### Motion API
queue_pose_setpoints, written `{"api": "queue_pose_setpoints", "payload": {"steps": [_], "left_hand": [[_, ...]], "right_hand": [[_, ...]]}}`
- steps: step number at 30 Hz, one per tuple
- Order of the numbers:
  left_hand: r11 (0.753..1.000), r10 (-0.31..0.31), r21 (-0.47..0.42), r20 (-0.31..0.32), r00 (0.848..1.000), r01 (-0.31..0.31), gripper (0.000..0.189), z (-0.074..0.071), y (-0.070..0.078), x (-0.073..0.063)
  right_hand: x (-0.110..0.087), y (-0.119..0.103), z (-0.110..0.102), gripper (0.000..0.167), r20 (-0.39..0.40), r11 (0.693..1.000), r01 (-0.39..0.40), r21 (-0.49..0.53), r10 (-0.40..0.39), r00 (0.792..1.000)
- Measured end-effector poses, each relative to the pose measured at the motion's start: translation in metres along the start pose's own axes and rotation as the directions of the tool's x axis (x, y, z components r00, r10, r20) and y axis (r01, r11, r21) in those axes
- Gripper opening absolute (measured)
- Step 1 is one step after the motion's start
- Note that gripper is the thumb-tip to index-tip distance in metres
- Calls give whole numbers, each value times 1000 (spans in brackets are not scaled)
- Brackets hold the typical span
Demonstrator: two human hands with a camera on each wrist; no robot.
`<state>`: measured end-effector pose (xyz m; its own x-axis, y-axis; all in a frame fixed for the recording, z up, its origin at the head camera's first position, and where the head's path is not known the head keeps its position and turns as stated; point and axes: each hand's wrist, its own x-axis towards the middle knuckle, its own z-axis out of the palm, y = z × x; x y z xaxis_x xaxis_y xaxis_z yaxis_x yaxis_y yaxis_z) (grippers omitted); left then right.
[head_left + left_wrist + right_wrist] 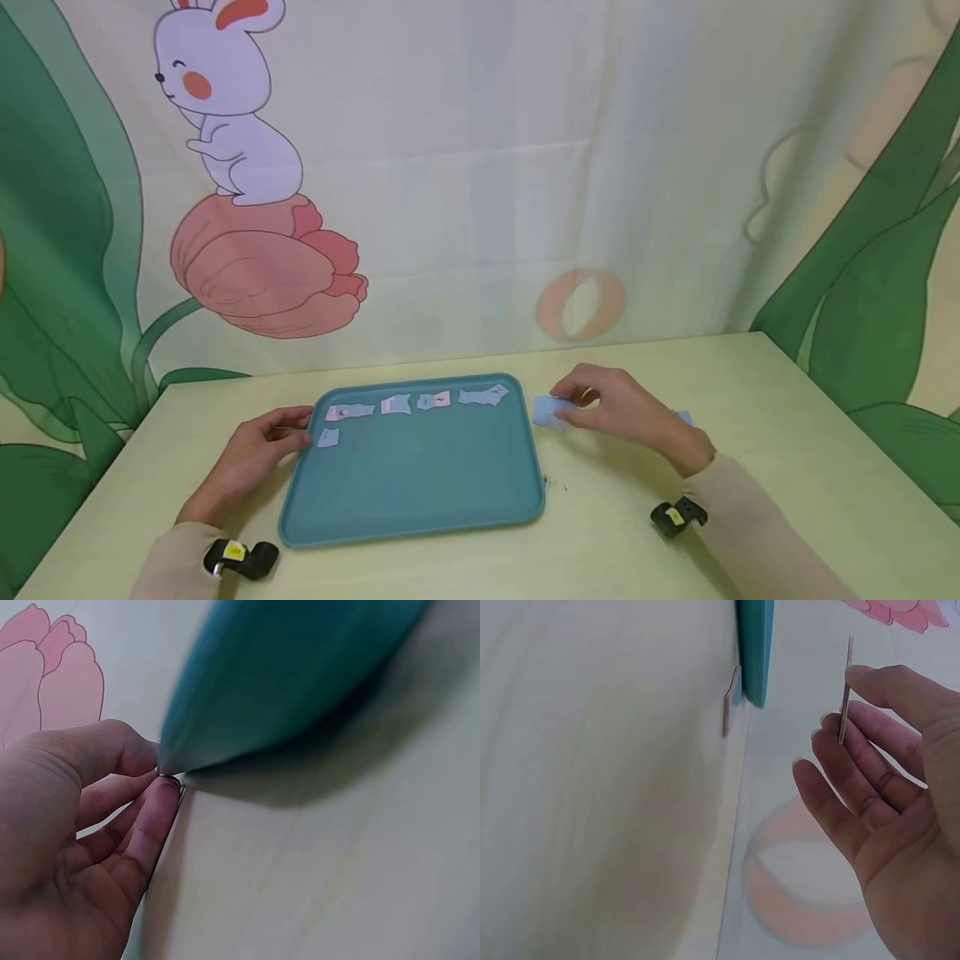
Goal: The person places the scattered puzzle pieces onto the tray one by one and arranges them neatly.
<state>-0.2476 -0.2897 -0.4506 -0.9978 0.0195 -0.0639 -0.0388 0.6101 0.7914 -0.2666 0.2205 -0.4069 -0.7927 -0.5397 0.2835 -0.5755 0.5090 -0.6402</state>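
Observation:
My left hand (258,450) pinches the left rim of a teal tray (420,492), thumb on top and fingers beneath in the left wrist view. Beyond the tray's right side, my right hand (618,404) holds a thin, light-blue card piece (549,407) between thumb and fingers. The right wrist view shows this held piece (847,694) edge-on, raised off the table. Another flat piece (733,701) lies by the tray in that view. Along the tray's far edge runs a row of pale blue and pink pieces (395,405), with one small piece (327,437) below its left end.
Behind my right wrist another blue piece (683,417) shows partly. Small dark specks (555,482) mark the pale table (615,542) right of the tray. A printed curtain (450,208) with a rabbit and flowers hangs at the table's back edge.

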Motion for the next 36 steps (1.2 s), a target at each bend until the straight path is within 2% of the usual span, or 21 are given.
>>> {"api": "queue_pose_setpoints", "payload": {"steps": [9,18,36], "left_hand": [[1000,9,3,-6,1000,-9,55,0,0,0],[1000,22,-5,-5,1000,-22,55,0,1,-1],[1000,17,-6,-3,1000,-17,55,0,0,-1]], "right_hand": [[22,-25,15,18,8,999,12,41,-12,1000],[52,-48,34,17,26,996,88,13,-88,996],[100,-77,76,18,47,992,120,44,-122,991]]}}
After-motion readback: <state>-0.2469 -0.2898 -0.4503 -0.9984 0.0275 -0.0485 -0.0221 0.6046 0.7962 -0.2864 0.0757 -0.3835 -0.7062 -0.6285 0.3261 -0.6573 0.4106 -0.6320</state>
